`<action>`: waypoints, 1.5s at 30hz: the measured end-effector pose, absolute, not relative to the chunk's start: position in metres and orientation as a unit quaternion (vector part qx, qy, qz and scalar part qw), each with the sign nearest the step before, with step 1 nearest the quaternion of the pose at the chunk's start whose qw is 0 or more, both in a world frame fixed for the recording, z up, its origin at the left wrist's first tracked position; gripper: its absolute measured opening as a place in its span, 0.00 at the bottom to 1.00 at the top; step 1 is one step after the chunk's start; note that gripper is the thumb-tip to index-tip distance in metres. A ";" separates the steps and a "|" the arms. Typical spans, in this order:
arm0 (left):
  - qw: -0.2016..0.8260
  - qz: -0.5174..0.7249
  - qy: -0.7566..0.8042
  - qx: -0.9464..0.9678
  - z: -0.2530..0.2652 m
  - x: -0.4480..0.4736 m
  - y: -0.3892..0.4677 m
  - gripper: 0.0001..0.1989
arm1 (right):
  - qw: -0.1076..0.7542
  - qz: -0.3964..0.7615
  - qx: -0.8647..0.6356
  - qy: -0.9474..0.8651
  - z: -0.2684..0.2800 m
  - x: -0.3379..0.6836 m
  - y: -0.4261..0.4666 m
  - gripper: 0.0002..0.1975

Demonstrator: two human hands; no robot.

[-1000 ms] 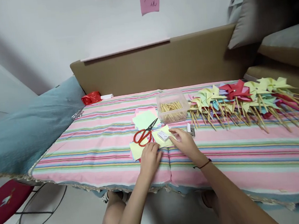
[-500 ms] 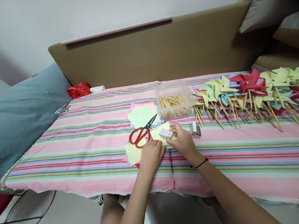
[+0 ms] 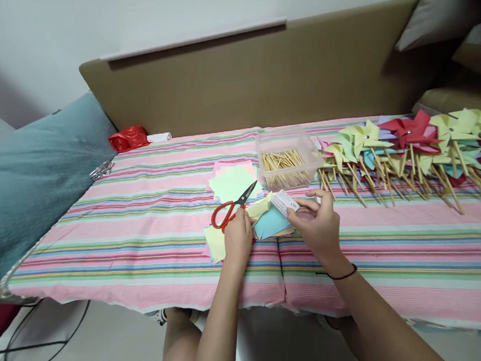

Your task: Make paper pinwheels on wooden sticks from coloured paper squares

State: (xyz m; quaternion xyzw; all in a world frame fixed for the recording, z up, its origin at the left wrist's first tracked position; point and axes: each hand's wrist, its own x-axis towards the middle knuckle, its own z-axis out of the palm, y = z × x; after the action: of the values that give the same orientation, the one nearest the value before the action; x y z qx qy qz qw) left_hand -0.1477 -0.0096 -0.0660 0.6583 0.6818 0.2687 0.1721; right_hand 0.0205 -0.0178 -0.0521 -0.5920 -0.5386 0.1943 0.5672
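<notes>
My left hand [image 3: 238,234] is closed on the edge of a yellow paper square [image 3: 261,208], which is lifted and bent up off a blue sheet [image 3: 273,221] in a small stack. In my right hand [image 3: 320,224], thumb and fingers curl around a small white printed box [image 3: 284,202], tilted above the blue sheet. Red-handled scissors [image 3: 223,211] lie beside my left hand, blades pointing away to the right. Behind them is a pile of pastel paper squares [image 3: 232,182]; more yellow squares [image 3: 215,242] lie left of my left hand.
A clear plastic box [image 3: 310,159] of short wooden sticks [image 3: 282,160] stands behind my hands. Finished paper pinwheels [image 3: 408,133] on sticks crowd the right side. A red plastic bag [image 3: 129,138] and clear crinkled packet [image 3: 102,170] lie far left on the striped cloth [image 3: 143,235].
The small white box has been lifted and moved right with my right hand. The yellow sheet beneath it is raised by my left hand, showing blue paper. My right hand now covers the metal object.
</notes>
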 end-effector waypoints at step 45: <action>0.361 0.606 0.436 0.559 0.009 -0.082 -0.192 0.18 | 0.576 0.330 -0.487 -0.568 -0.002 0.117 -0.197 0.11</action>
State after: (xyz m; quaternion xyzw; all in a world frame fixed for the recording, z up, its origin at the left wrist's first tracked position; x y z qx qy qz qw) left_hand -0.0817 -0.1917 0.0088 0.5592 0.4363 0.6057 0.3606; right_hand 0.1166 -0.1973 -0.0016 -0.4868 -0.5676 0.3298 0.5762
